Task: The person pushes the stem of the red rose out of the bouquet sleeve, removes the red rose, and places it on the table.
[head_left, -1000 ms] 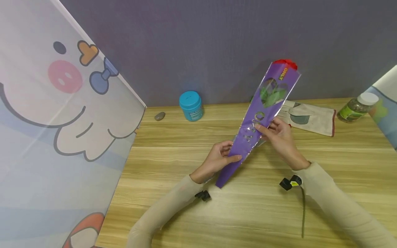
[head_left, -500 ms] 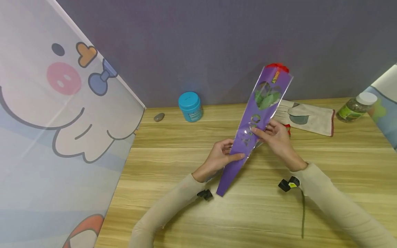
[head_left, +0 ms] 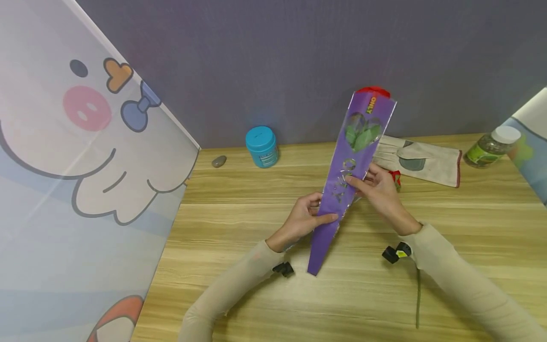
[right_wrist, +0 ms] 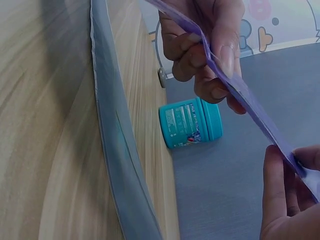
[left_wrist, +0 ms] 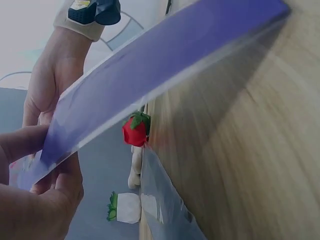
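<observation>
A purple clear-edged flower sleeve [head_left: 337,185] printed "ONLY" is held slanting above the table, with red petals [head_left: 373,91] at its top and green leaves showing through a cutout. My left hand [head_left: 301,218] pinches its lower part, thumb in front and fingers behind. Higher up, my right hand [head_left: 380,190] grips the sleeve's right edge, its thumb on the lettering. A red rose [left_wrist: 135,130] lies on the table beyond the right hand; a thin dark stem [head_left: 418,299] shows below the right forearm. Under the sleeve lies a flat greyish wrapper [right_wrist: 120,130], mostly hidden in the head view.
Along the back stand a blue lidded tub [head_left: 262,147] and, far right, a white-capped jar [head_left: 491,147]. A grey stone [head_left: 219,161] lies left of the tub. A work glove [head_left: 427,161] lies behind my right hand. A small white-potted plant [left_wrist: 127,207] appears in the left wrist view.
The sleeve has turned more upright: its top has swung left, and its bottom tip has moved down and right. Both hands keep their hold, and more of the loose red rose shows.
</observation>
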Demonstrator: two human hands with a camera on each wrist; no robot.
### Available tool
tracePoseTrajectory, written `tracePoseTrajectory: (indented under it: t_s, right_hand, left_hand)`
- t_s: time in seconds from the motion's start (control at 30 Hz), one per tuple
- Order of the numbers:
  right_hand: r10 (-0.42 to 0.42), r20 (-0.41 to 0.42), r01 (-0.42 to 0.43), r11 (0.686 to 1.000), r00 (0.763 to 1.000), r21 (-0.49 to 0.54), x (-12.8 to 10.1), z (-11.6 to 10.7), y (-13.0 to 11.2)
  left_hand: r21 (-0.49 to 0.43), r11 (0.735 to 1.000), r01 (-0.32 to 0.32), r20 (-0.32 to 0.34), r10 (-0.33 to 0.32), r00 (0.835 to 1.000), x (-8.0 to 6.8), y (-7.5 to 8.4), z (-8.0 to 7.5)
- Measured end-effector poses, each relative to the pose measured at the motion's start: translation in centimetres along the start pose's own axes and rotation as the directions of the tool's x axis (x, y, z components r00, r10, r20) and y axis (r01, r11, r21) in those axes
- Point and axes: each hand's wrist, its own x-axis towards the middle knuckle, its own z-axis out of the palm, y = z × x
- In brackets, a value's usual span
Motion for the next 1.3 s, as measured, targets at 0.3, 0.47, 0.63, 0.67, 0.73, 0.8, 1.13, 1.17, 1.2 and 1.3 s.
tracePoseTrajectory:
  t_s: [0.3,0.47,0.63,0.67,0.73,0.8,1.13,1.17,1.2,1.3]
  right_hand:
    - [-0.018,-0.007,0.019,0.999,1.0,0.034,0.11,0.08,0.08]
    - [-0.018,-0.01,0.018,1.0,1.0,0.0,0.09,0.09,-0.09]
    - [-0.003,0.003,0.003,1.0,1.0,-0.017,0.02,0.26,-0.16]
    - [-0.002,0.004,0.002,1.0,1.0,-0.01,0.03,0.28,-0.14]
    - [-0.004,0.009,0.004,1.0,1.0,-0.006,0.06,0.33,-0.1]
    - [-0.009,0.015,0.009,1.0,1.0,0.0,0.12,0.36,-0.03]
    - [-0.009,0.043,0.009,1.0,0.999,-0.006,0.26,0.61,0.29]
    - [-0.004,0.044,0.005,1.0,0.999,-0.021,0.24,0.64,0.29]
    - [0.0,0.044,0.002,0.999,0.999,-0.043,0.2,0.68,0.28]
    - [0.004,0.038,0.001,0.993,0.999,-0.12,0.12,0.79,0.42]
  left_hand:
    - [-0.023,1.0,0.007,-0.037,-0.008,0.999,-0.06,-0.17,0.3]
    - [-0.04,0.999,0.004,-0.061,-0.007,0.998,-0.08,-0.14,0.45]
    - [-0.052,0.999,0.0,-0.067,-0.003,0.998,-0.07,-0.3,0.51]
    - [-0.055,0.998,-0.002,-0.069,-0.001,0.998,-0.07,-0.34,0.51]
    - [-0.058,0.998,-0.007,-0.076,0.002,0.997,-0.09,-0.38,0.5]
    - [-0.055,0.998,-0.012,-0.086,0.007,0.996,-0.09,-0.39,0.48]
    - [-0.041,0.999,-0.03,-0.112,0.025,0.993,0.0,-0.41,0.28]
    - [-0.041,0.999,-0.027,-0.116,0.023,0.993,0.01,-0.38,0.26]
    - [-0.039,0.999,-0.026,-0.119,0.021,0.993,0.04,-0.36,0.23]
    - [-0.046,0.999,-0.014,-0.129,0.008,0.992,0.07,-0.3,0.15]
